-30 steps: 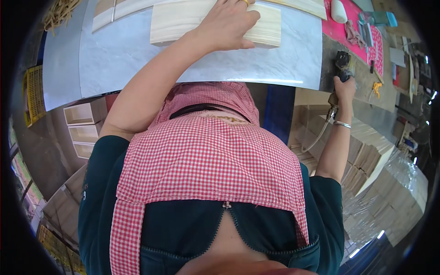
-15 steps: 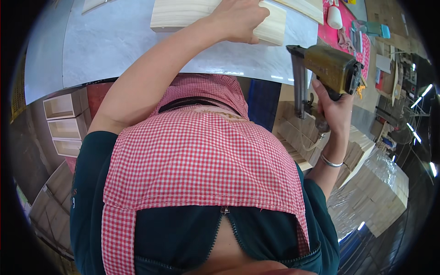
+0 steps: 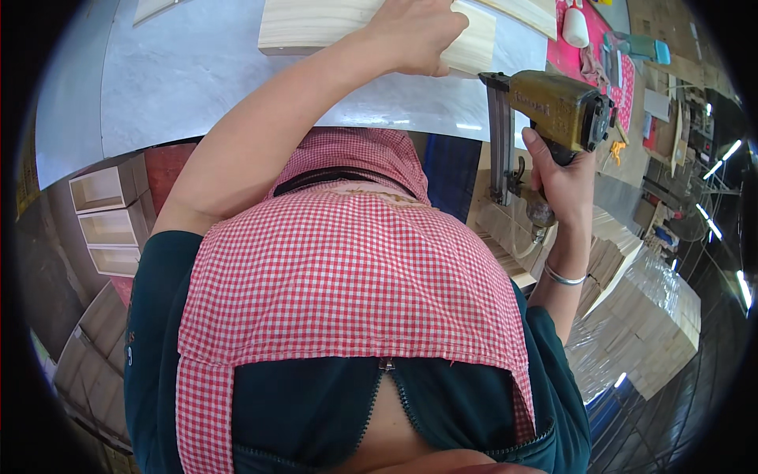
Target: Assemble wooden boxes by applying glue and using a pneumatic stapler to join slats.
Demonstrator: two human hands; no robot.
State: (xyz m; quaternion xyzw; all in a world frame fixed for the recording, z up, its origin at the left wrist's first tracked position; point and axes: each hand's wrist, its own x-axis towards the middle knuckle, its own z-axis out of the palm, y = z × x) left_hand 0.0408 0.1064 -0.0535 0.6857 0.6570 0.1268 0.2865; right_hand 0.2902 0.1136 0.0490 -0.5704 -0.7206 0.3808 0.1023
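Note:
A pale, box-shaped wooden piece (image 3: 304, 25) lies on the table at the top of the view, its far side cut off by the frame. My left hand (image 3: 418, 33) reaches across and is closed over its right part, with the fingertips bent down at the near edge. In my right hand (image 3: 567, 178) is a nail gun (image 3: 553, 103) with a brownish-yellow body and a dark magazine. Its nose is close to the near right corner of the wood; whether they touch I cannot tell. My thumb lies along the handle, and a hose hangs from its end.
The grey-white tabletop (image 3: 181, 87) ends just before my checked apron. Light wooden strips (image 3: 517, 14) lie at the upper right, beside a white bottle (image 3: 576, 30) on red cloth. Open wooden boxes (image 3: 106, 227) are stacked at left; wrapped wood (image 3: 643, 332) stands at right.
The nail gun in my right hand has moved left and slightly up, bringing its nose to the corner of the wood. My left hand stays nearly where it was.

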